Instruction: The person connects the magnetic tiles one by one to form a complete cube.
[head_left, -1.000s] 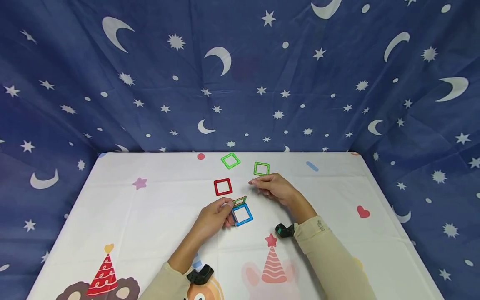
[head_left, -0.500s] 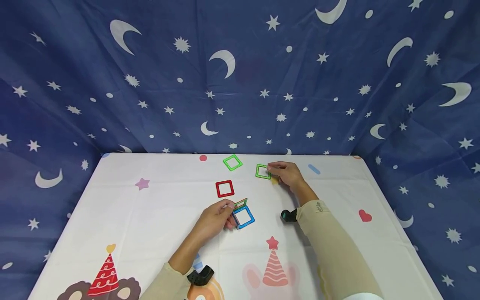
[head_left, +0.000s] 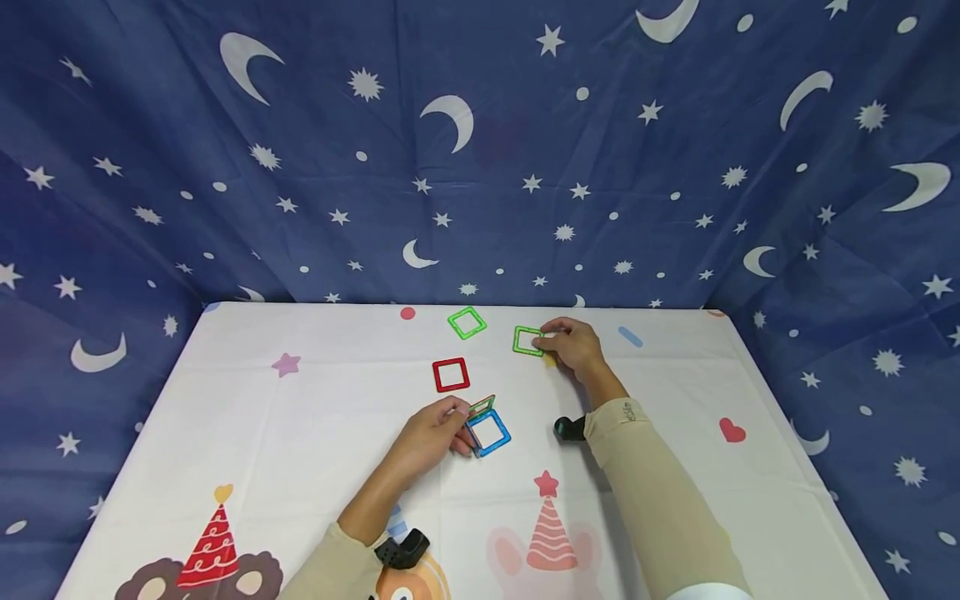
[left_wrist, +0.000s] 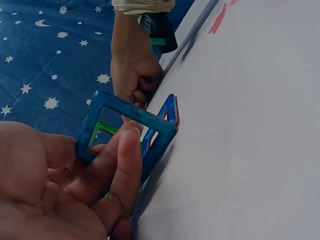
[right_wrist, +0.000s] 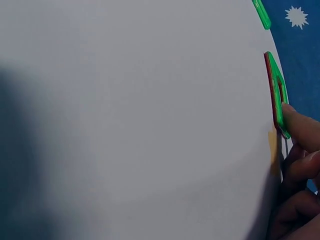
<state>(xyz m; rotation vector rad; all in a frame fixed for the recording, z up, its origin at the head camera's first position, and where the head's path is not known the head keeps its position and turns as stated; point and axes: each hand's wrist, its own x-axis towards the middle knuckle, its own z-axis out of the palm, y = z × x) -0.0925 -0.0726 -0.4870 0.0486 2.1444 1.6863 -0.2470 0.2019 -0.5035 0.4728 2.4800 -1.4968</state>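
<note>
Presently, on my feed: left hand, thumb and fingers curled, pinching one upright blue square frame; grouped with it, one face-up blue square frame and one tilted green square frame, near the middle of the white tablecloth. Right hand: thumb and fingertips brought together, pinching the right bar of one flat green square frame, toward the tablecloth's far edge, red showing along its side; I cannot tell how firm the hold is. Loose, I count two: one red square frame, flat, beyond the left hand, and one cornerwise green square frame, nearer the far edge. Backdrop: one navy curtain, printed with white moons and stars.
</note>
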